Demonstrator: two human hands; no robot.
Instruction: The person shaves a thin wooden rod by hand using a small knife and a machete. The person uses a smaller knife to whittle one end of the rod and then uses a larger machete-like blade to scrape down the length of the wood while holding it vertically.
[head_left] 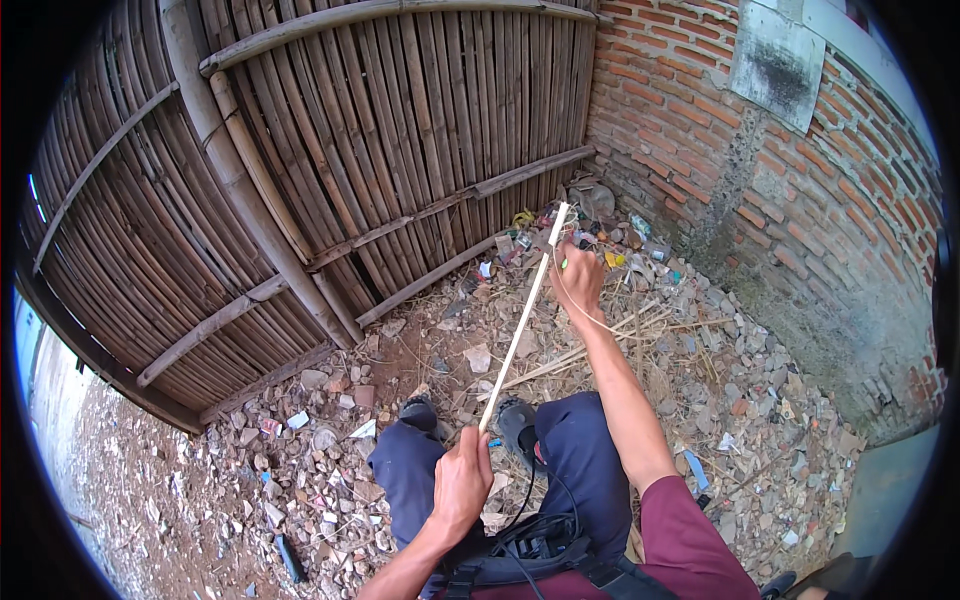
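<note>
A long pale bamboo strip [515,345] slants up and away in front of my knees. My left hand [463,482] is closed round its near, lower end. At its far end my right hand [580,282] is closed against the strip, with a wider pale piece [558,224] sticking out just beyond the fingers. A small bright green bit [564,264] shows at these fingers; whether it belongs to a tool I cannot tell. From the right hand a thin, curling fibre [600,322] hangs over the wrist.
More bamboo strips [640,325] lie on the rubble beyond my right knee. A bamboo slat fence [400,130] rises ahead and left, meeting a brick wall [780,190] on the right. Litter [620,245] gathers in their corner. Stones and debris [320,440] cover the ground.
</note>
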